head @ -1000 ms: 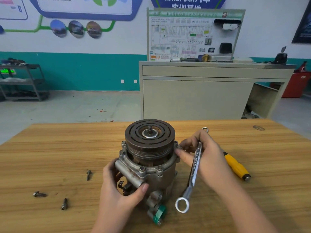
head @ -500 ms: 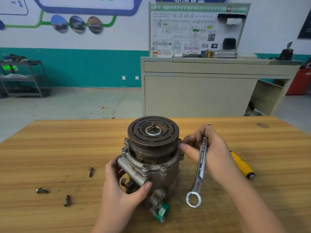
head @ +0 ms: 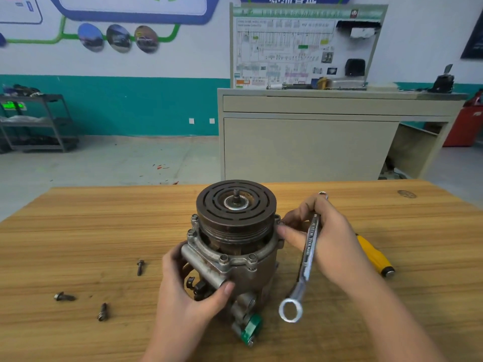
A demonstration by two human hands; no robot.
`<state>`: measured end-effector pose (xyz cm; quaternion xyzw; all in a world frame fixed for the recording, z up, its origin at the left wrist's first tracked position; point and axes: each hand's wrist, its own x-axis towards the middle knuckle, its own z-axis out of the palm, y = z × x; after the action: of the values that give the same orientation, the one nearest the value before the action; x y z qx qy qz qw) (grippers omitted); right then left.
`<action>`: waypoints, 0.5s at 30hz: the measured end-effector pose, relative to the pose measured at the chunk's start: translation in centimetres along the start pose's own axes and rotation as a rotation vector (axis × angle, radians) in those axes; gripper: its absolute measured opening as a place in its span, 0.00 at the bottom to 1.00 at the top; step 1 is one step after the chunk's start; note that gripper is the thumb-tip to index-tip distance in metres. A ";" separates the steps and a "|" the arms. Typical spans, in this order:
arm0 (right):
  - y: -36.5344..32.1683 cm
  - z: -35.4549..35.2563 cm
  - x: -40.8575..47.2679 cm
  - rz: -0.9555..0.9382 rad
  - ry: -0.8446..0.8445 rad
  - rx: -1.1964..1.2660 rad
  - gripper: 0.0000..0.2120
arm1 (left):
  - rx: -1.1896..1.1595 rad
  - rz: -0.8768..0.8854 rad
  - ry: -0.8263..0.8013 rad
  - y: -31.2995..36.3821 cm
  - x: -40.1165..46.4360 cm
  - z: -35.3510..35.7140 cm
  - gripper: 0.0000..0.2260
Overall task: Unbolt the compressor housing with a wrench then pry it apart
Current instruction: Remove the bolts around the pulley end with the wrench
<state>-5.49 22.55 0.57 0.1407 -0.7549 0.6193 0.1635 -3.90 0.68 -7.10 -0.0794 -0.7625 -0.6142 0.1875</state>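
gripping the compressor (head: pixel 235 257) on the tabletop (head: pixel 78 231), left hand (head: pixel 188 291) curls around it; right hand (head: pixel 326 239) holds the wrench (head: pixel 305 262), fingers (head: pixel 290 237) pinching a bolt (head: pixel 281 222).

Compressor (head: pixel 235 246): standing upright on the wooden table, dark slotted pulley face up, threaded shaft poking from its centre.
Housing flange (head: pixel 236 259): grey cast metal, bolts seated round the near rim.
Wrench (head: pixel 307 259): shiny ring spanner, slanting just right of the compressor, big ring end low, nearest the camera.
Loose bolts (head: pixel 140 267): three lying at left, well apart from the compressor.
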 end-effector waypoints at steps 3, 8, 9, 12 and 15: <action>-0.2 -0.1 -0.2 -0.013 -0.005 0.038 0.19 | 0.002 -0.004 -0.003 0.0 0.0 0.0 0.38; -0.4 -0.1 -0.1 -0.003 0.033 -0.037 0.19 | -0.005 0.001 0.000 0.0 0.0 -0.1 0.37; -0.2 -0.1 0.0 0.004 0.024 -0.014 0.19 | -0.005 0.006 -0.001 0.0 0.0 -0.1 0.37; -0.2 0.0 0.2 0.018 -0.001 0.025 0.18 | -0.018 0.043 0.008 0.2 -0.2 0.1 0.39; -0.8 0.2 0.2 0.012 0.033 0.063 0.18 | 0.014 0.210 0.111 1.5 -0.2 0.0 0.42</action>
<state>-5.36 22.23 1.34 0.1308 -0.7331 0.6460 0.1676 -3.22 1.08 -5.86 -0.1235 -0.7425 -0.5894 0.2933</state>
